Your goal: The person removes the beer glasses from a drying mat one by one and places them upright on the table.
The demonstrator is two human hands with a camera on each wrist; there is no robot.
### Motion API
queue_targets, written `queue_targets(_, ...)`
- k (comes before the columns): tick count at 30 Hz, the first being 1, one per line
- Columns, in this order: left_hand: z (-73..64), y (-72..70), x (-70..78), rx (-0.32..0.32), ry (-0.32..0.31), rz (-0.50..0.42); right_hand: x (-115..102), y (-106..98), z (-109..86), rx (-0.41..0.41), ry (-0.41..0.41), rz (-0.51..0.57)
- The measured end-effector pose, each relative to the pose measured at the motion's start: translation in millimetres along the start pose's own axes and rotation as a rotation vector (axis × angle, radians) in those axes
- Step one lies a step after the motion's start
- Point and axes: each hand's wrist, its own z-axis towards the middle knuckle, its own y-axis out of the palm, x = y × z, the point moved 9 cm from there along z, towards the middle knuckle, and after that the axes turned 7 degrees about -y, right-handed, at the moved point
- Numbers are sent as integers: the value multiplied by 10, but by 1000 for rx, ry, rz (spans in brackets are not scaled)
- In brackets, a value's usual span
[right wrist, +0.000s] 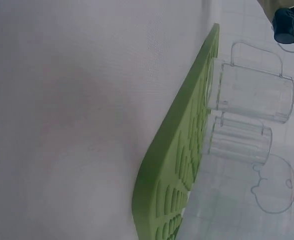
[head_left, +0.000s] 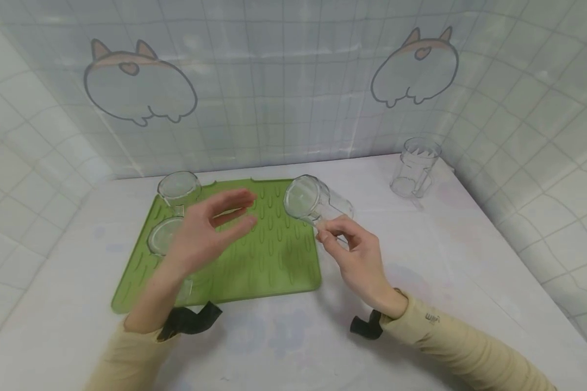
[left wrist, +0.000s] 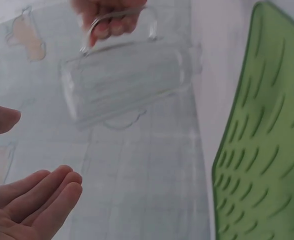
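My right hand (head_left: 357,255) grips a clear mug (head_left: 330,201) by its handle. The mug is tilted, one round end towards the left, over the right edge of a green ridged mat (head_left: 259,271). In the left wrist view the same mug (left wrist: 127,80) hangs below the curled fingers of that hand. My left hand (head_left: 205,233) is over the left part of the mat, thumb apart from the fingers and nothing between them. Two more clear mugs stand on the mat's left side: a back mug (head_left: 178,185) and a front mug (head_left: 158,236) partly hidden by the left hand.
Another clear mug (head_left: 414,168) with a handle stands at the back right of the white tabletop (head_left: 445,244). Behind the table rises a tile-patterned wall covering (head_left: 283,81) with animal drawings. Side walls (head_left: 557,136) bound the table.
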Motion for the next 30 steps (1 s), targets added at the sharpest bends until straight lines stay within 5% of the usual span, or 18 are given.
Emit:
queue_targets(6,-3,246,-48,-35,-26,-4,-7,24,-31,-19,7,3)
queue_targets(15,53,474,-54,-59,19,-102,-24,54,-46,-43,-39,12)
queue_targets(30,62,562,-183,-45,-52,-126,-40,169,-88,-114,-100,-10)
